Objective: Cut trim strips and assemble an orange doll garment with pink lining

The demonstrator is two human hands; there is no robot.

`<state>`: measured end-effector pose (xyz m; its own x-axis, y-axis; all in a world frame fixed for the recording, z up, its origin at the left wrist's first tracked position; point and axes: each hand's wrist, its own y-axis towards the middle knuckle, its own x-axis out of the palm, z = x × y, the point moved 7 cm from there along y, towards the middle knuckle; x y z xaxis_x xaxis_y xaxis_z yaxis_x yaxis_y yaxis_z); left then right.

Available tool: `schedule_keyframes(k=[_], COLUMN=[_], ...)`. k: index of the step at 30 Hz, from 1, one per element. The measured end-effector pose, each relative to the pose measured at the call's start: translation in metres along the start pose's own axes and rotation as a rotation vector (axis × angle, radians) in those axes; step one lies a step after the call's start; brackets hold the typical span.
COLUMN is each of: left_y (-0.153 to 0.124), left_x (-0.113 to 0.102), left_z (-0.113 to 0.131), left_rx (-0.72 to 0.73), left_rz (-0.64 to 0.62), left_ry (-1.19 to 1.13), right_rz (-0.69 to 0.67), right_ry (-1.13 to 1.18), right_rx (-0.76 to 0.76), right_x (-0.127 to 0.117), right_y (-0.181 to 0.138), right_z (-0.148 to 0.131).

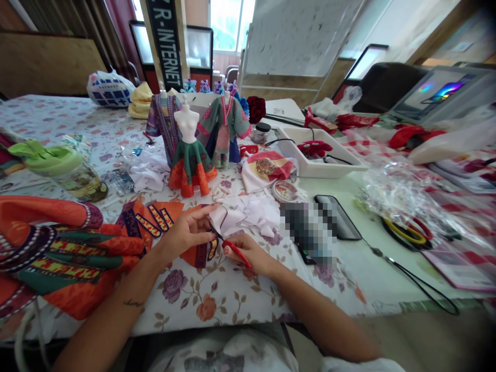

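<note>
My left hand [188, 230] is closed in a pinch on a small orange patterned fabric piece [160, 217] with embroidered trim, near the table's front. My right hand [248, 253] is closed round red-handled scissors [236, 251], whose tip touches the fabric edge by my left fingers. White cloth scraps [248, 213] lie just behind both hands. Behind them stands a small white mannequin [187, 124] in a green and orange skirt [191, 168].
A large orange embroidered cloth [54, 248] covers the left front. Two more dressed mannequins [225, 124] stand at the back. A white tray [310, 168], a black phone [337, 217], a tape roll [285, 191], plastic wrap [403, 196] and a jar [79, 181] lie around.
</note>
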<state>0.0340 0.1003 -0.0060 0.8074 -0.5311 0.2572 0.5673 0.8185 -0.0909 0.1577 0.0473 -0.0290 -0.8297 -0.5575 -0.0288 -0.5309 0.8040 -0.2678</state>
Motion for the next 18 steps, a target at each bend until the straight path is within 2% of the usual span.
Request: schedule_keyframes(k=[2, 5, 8, 10, 12, 14, 16, 18], left_y=[0.003, 0.005, 0.003, 0.001, 0.002, 0.004, 0.006, 0.006], left_x=[-0.007, -0.014, -0.015, -0.014, -0.013, -0.018, -0.034, -0.047], left_z=[-0.001, 0.005, 0.015, 0.02, 0.017, 0.007, 0.003, 0.009], left_rx=[0.016, 0.075, 0.161, 0.211, 0.181, 0.083, 0.031, 0.067], left_rz=[0.03, 0.098, 0.175, 0.181, 0.105, 0.023, 0.079, 0.181], left_ry=[-0.006, 0.045, 0.107, 0.131, 0.183, 0.318, 0.515, 0.648], right_rz=[0.005, 0.071, 0.187, 0.285, 0.378, 0.456, 0.536, 0.609], right_ry=[-0.011, -0.025, 0.003, 0.041, 0.072, 0.054, -0.03, -0.159], right_rx=[0.0, -0.111, -0.223, -0.253, -0.262, -0.253, -0.239, -0.218], right_x=[-0.002, -0.011, -0.024, -0.035, -0.044, -0.051, -0.056, -0.062], right_y=[0.0, 0.001, 0.002, 0.002, 0.003, 0.004, 0.005, 0.005], right_z=[-0.001, -0.01, -0.019, -0.021, -0.019, -0.015, -0.01, -0.006])
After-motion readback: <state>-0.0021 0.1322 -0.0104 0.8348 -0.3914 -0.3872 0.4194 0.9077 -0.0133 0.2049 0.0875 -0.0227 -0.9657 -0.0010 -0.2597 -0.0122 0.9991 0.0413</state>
